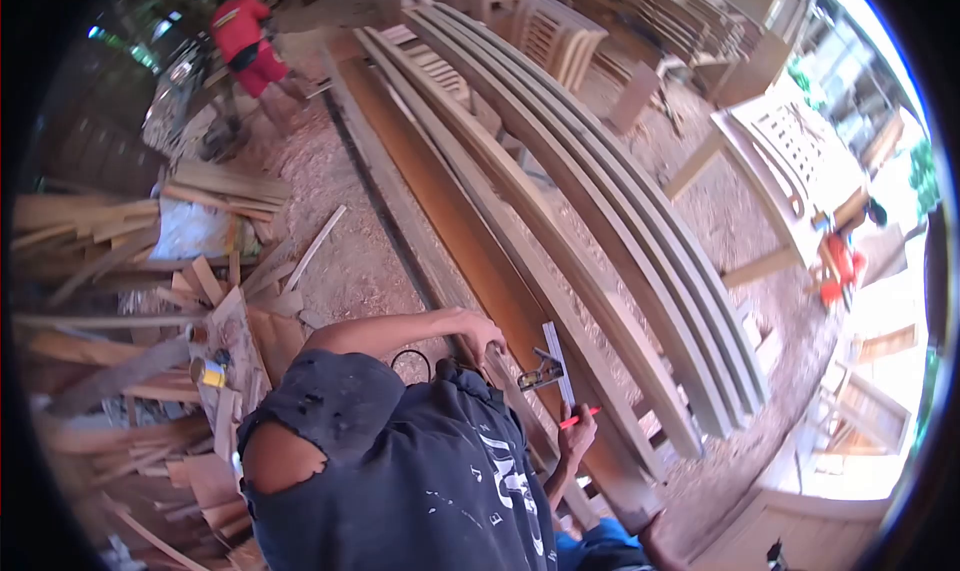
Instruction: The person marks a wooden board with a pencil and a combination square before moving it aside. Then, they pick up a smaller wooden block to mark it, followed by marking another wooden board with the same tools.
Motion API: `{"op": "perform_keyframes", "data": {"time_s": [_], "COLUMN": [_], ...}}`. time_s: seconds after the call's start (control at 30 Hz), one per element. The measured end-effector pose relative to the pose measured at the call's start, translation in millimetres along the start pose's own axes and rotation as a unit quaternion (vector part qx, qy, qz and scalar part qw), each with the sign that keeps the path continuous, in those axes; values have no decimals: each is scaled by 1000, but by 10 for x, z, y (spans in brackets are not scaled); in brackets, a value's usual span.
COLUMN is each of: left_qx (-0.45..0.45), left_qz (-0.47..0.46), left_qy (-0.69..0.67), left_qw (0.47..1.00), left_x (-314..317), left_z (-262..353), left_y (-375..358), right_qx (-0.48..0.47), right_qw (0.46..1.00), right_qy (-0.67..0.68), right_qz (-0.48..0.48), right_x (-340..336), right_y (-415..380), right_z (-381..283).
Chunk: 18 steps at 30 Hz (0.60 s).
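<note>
My left hand (483,333) is curled over the end of a narrow wooden plank (522,408) just in front of my torso. In my right hand (577,437) is a red pencil or marker (580,418), held near the lower end of a metal ruler. That ruler belongs to a combination square (545,373), whose dark head lies beside the blade over the work. Beneath it runs a long orange-brown board (440,211). Long wooden beams (520,206) stretch away alongside it. The fingers of my left hand are partly hidden.
Several curved beams (640,211) lie side by side at the right. Scrap wood (200,186) is heaped on the left, near a small yellow can (208,373). A person in red (243,36) stands at the far left; another person (840,261) is beside slatted furniture (785,156) at the right.
</note>
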<state>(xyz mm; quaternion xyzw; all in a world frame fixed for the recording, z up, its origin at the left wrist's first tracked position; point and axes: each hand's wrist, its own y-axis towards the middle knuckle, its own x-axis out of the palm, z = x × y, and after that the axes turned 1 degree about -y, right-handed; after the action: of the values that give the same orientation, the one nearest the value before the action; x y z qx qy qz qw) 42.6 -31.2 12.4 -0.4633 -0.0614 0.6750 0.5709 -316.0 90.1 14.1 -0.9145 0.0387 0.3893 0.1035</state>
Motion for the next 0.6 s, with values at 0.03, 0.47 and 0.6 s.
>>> {"op": "perform_keyframes", "data": {"time_s": [0.03,0.47,0.6], "left_qx": [32,-7,-31], "left_qz": [51,484,424], "left_qy": [-99,32,170], "left_qw": [993,874,889], "left_x": [0,-1414,-1851], "left_z": [-19,160,-107], "left_y": [38,617,1251], "right_qx": [29,88,97], "right_qw": [1000,964,955], "right_qy": [-5,205,234], "right_qz": [-6,141,154], "right_x": [-33,-256,-289], "right_y": [-48,-411,-350], "right_z": [22,454,467]}}
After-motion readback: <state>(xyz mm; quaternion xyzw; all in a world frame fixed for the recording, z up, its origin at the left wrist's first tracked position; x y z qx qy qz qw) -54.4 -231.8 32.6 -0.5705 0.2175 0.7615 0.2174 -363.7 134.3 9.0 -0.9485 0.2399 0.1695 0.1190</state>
